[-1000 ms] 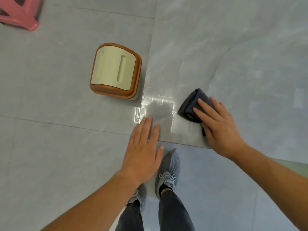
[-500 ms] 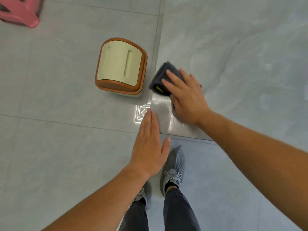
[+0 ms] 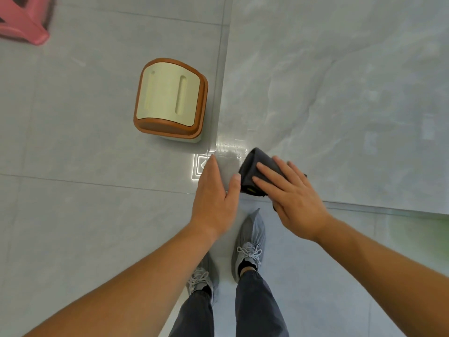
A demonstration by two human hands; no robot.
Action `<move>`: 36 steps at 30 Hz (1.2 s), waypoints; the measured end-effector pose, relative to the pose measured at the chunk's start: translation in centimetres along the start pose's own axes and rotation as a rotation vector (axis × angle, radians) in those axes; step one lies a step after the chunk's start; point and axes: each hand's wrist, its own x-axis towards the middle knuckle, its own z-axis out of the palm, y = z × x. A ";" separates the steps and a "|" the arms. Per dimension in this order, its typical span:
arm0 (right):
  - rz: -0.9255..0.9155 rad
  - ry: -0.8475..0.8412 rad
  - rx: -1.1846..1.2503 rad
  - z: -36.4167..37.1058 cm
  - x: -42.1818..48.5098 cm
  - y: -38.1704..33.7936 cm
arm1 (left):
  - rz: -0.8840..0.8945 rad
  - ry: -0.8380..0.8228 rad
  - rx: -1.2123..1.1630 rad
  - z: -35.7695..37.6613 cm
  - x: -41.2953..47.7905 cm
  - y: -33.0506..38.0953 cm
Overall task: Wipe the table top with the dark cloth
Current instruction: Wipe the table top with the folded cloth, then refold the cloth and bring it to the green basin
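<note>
Head view: the right hand point(image 3: 295, 198) lies flat on the folded dark cloth point(image 3: 255, 173), fingers point(image 3: 267, 172) spread and pressing it onto the glossy bench point(image 3: 340, 93) at its near-left corner. The left hand point(image 3: 215, 198) rests palm-down at the cloth's 9 o'clock, fingers straight and together, holding nothing, thumb almost touching the cloth. A bin point(image 3: 170, 100) stands on the floor at 11 o'clock, a pink stool point(image 3: 21, 23) beyond it.
</note>
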 end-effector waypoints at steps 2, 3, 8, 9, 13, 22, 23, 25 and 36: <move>0.097 0.054 0.023 -0.4 -1.2 1.1 | 0.001 -0.021 0.007 -0.3 0.3 0.0; 0.178 0.102 0.045 -0.5 -1.6 1.4 | -0.001 -0.034 -0.005 -0.4 0.4 0.0; 0.563 0.336 0.128 1.0 0.7 -2.6 | -0.041 -0.067 -0.088 -1.1 0.4 -0.2; 0.523 0.327 0.124 1.6 1.5 -4.1 | -0.049 -0.062 -0.090 -1.3 0.4 -0.2; 0.272 0.229 0.123 3.0 2.7 -7.6 | 0.077 0.019 0.039 -2.0 0.2 0.6; 0.777 0.227 0.176 1.2 -0.3 -6.4 | 0.093 -0.071 0.127 -1.5 0.3 3.7; 0.774 0.247 0.266 0.6 -0.4 -6.4 | 0.071 -0.117 0.121 -1.2 0.3 4.1; 0.792 0.380 0.550 -0.8 -0.3 -6.0 | 0.040 -0.188 0.093 -0.4 0.1 4.9; 1.186 0.323 0.964 -4.0 0.5 -1.7 | -0.074 -0.271 -0.055 2.3 -1.0 7.7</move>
